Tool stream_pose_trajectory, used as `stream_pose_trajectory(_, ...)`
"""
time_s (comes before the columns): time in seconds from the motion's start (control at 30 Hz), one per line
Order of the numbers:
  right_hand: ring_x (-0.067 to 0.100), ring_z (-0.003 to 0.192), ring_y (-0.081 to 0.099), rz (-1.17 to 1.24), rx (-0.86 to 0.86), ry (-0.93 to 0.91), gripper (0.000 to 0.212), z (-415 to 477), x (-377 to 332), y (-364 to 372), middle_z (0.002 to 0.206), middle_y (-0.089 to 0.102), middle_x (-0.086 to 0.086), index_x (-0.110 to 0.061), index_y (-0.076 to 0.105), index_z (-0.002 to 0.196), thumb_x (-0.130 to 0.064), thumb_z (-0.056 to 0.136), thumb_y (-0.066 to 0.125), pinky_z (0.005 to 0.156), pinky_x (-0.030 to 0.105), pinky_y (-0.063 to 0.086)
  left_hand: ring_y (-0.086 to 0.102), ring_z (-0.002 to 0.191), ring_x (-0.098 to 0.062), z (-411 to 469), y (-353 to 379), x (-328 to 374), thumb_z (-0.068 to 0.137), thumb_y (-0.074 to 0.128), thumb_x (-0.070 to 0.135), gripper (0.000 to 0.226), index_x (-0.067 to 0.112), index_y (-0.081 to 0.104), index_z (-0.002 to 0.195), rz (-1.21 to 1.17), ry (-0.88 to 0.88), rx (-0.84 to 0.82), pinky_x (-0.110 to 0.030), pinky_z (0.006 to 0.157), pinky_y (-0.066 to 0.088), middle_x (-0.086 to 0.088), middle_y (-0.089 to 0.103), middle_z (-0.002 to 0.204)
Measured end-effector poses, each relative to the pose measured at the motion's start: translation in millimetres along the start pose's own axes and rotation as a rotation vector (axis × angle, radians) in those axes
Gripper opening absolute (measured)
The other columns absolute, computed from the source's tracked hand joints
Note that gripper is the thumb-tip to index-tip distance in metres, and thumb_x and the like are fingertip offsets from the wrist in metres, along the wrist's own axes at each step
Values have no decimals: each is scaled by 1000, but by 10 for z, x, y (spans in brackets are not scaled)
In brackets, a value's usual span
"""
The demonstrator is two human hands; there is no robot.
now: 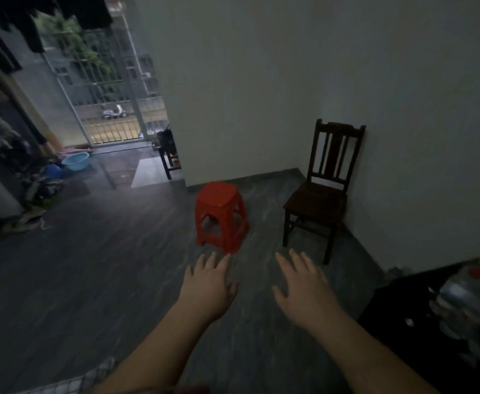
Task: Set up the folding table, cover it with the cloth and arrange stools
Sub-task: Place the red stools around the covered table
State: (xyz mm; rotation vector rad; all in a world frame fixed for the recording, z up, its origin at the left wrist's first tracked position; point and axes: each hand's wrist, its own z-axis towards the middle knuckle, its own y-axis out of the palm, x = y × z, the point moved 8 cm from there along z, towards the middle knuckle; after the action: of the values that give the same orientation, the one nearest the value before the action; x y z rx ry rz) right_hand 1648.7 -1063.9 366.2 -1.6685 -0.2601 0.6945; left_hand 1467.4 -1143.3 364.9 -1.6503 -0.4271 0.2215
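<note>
Stools stage, I judge: checked fabric edge (91, 375), near-left of red stool (221, 213), maybe the cloth; folding table unseen. My left hand (209, 285) and right hand (304, 282): fingers spread, empty, just short of the stool; wooden chair (318, 194) right of it.

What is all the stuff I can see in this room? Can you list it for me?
stool: one, red, on the floor ahead of both hands
chair: one, dark brown, against the wall, right of the stool
basin: one, light blue, on the floor by the barred window, far left
bottles: several, clear with red and white caps, blurred, on a black surface at the right edge
clothes: several, dark, hanging at top left
checked cloth: one, pale, at the bottom edge, left
left hand: one, fingers straight, holding nothing, stretched towards the stool
right hand: one, fingers straight, holding nothing, beside the left
</note>
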Motion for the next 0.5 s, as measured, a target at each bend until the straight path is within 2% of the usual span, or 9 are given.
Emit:
stream_pose_trajectory(0.23, 24, 154, 2, 13, -70, -106, 76, 1231, 269, -245, 168, 5, 2, -32, 6, 159, -49, 96, 46, 124, 44, 13, 16, 151, -30, 1034, -194, 38, 95, 41, 55, 69, 31, 18, 156, -45, -123, 35, -50, 120, 19, -6, 20, 164)
stream_pose_trajectory(0.5, 23, 154, 0, -5, -85, -201, 75, 2698, 212, -382, 168, 3, 2, -32, 3, 159, -50, 98, 44, 124, 43, 12, 22, 149, -30, 2450, -252, -187, 95, 41, 53, 67, 30, 21, 155, -107, -155, 65, -49, 119, 23, -4, 25, 162)
